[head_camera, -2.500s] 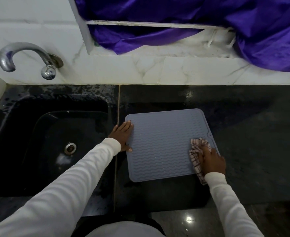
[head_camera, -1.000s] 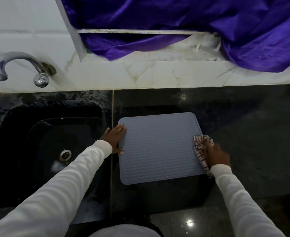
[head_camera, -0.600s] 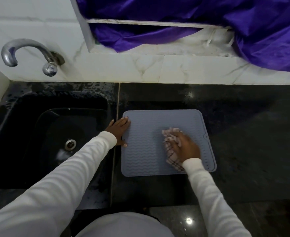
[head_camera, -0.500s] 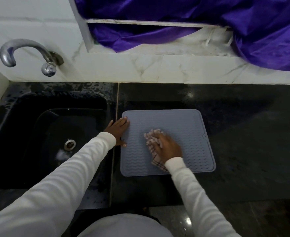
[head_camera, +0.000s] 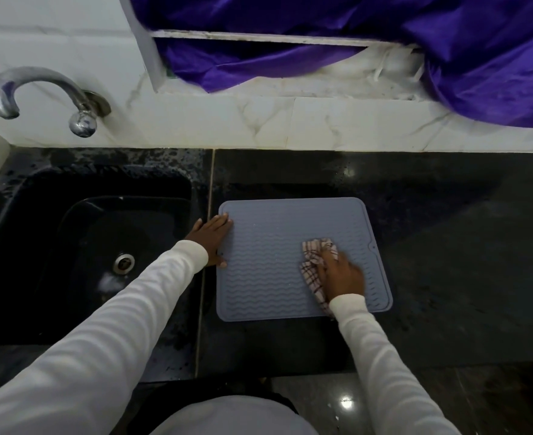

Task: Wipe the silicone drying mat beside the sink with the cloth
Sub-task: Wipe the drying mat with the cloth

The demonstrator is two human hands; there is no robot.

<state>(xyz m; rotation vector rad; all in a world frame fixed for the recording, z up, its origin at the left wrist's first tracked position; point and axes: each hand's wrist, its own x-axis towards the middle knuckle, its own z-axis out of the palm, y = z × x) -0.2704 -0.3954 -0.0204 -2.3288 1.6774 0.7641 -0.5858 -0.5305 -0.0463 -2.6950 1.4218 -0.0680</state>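
A grey-blue silicone drying mat [head_camera: 271,246] with wavy ridges lies flat on the black counter, just right of the sink. My left hand [head_camera: 211,239] presses flat on the mat's left edge, fingers straight. On the right half of the mat, my right hand [head_camera: 340,273] holds a bunched white checked cloth [head_camera: 314,257] down against the surface. Part of the cloth is hidden under that hand.
A black sink [head_camera: 80,246] with a metal drain [head_camera: 123,263] sits to the left, under a chrome tap [head_camera: 39,92]. White marble tiles back the black counter [head_camera: 463,246]. Purple fabric [head_camera: 368,42] hangs over the ledge behind.
My right hand swept the cloth from the mat's right edge to its left-centre, then back to the right half. My left hand has stayed on the left edge.
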